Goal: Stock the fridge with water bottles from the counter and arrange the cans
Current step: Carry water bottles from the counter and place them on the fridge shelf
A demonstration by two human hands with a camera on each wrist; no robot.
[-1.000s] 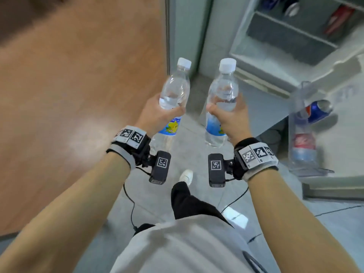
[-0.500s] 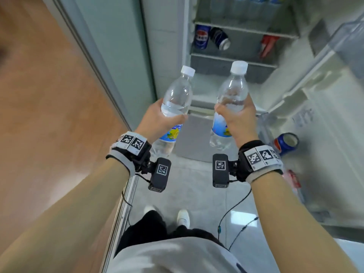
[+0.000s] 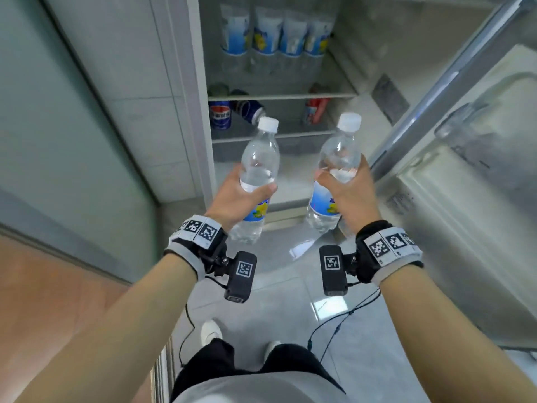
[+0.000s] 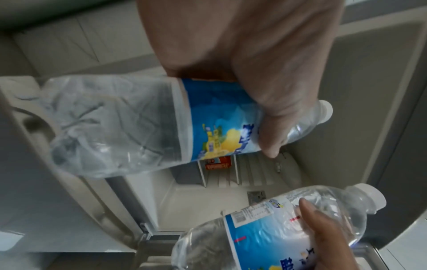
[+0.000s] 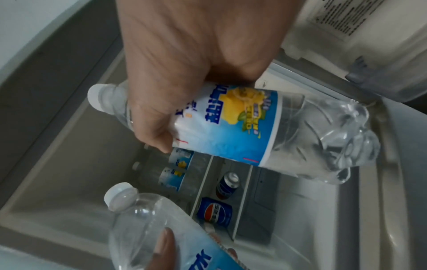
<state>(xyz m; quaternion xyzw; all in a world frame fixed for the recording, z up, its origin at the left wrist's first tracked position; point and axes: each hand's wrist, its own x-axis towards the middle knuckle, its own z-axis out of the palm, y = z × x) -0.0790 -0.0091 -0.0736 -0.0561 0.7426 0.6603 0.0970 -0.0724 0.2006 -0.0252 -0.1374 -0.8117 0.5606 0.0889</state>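
Note:
My left hand [image 3: 241,196] grips a clear water bottle [image 3: 258,158] with a blue label and white cap, held upright in front of the open fridge [image 3: 197,82]. My right hand [image 3: 345,193] grips a second such bottle [image 3: 337,161] beside it. The wrist views show each hand wrapped round its bottle: the left bottle [image 4: 161,126] and the right bottle [image 5: 254,127]. Several water bottles [image 3: 276,33] stand in a row on the upper shelf. Below them, a blue can [image 3: 220,114] stands upright, another blue can [image 3: 250,110] lies tipped beside it, and a red can [image 3: 313,110] leans at the right.
The fridge door [image 3: 465,170] stands open on my right, its shelf close to my right hand. A pale green wall panel [image 3: 72,126] runs along the left, with a wooden counter [image 3: 43,301] at the lower left. The lowest fridge shelf [image 3: 293,175] lies behind the bottles.
I have turned from the counter toward the fridge and come closer; the shelves now fill the view ahead. Both hands have kept their bottles.

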